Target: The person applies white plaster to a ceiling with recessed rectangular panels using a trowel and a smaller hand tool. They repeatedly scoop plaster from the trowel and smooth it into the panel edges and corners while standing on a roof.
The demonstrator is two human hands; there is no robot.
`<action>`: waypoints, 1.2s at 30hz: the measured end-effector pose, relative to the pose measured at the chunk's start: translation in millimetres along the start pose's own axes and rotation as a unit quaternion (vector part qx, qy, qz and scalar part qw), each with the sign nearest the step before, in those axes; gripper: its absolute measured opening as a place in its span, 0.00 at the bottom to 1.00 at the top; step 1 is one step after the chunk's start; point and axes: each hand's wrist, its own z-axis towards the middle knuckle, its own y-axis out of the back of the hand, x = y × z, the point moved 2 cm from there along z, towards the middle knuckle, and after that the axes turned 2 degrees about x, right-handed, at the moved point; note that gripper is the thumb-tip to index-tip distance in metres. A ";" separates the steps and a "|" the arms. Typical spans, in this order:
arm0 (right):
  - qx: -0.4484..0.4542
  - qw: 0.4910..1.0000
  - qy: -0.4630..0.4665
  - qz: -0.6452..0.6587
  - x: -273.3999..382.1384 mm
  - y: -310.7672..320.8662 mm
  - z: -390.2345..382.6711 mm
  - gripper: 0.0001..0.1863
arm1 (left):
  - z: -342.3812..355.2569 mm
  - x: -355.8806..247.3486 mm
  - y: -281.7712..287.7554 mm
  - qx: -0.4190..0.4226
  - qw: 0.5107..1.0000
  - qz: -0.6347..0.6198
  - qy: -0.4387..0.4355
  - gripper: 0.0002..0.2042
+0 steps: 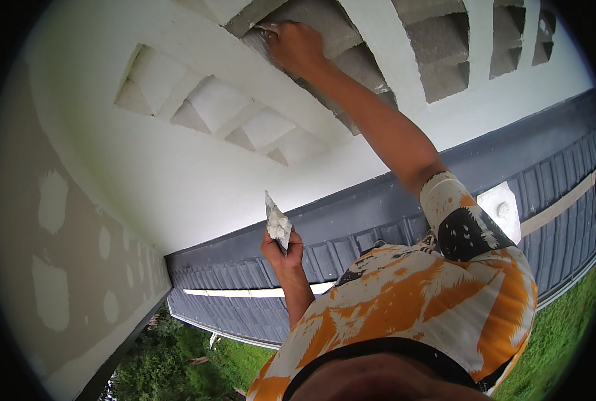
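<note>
My left hand (284,255) is closed around a wide metal putty knife (270,206), held upright in front of the wall. A lump of white filler (280,227) sits on its blade. High on the white wall (224,167), my right hand (298,48) is closed on a thin flat tool, apparently a small putty knife (266,27). That hand is at the left edge of a grey, unpainted recess (321,30), with the right arm stretched up. Fingers hide most of this tool, so contact with the edge cannot be made out.
White-coated recesses (217,103) lie left; further bare grey recesses (438,50) lie right. Below the wall slopes a dark tiled roof (341,257), carrying a pale strip (231,293), a plank (558,206) and a white board (497,200) with a filler lump. A patched wall (77,254) rises left.
</note>
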 end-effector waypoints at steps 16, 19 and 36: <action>-0.031 0.998 -0.021 0.057 -1.9 23.7 -40.5 0.17 | -3.1 9.0 -3.1 -0.052 0.998 0.028 -0.017 0.08; -0.002 0.999 -0.039 0.026 -8.5 6.8 -9.1 0.17 | -5.8 8.5 -3.6 -0.043 0.999 0.028 -0.015 0.08; 0.013 0.996 -0.074 0.058 5.8 23.0 -47.7 0.14 | -9.2 7.0 5.5 -0.057 0.998 0.017 -0.020 0.08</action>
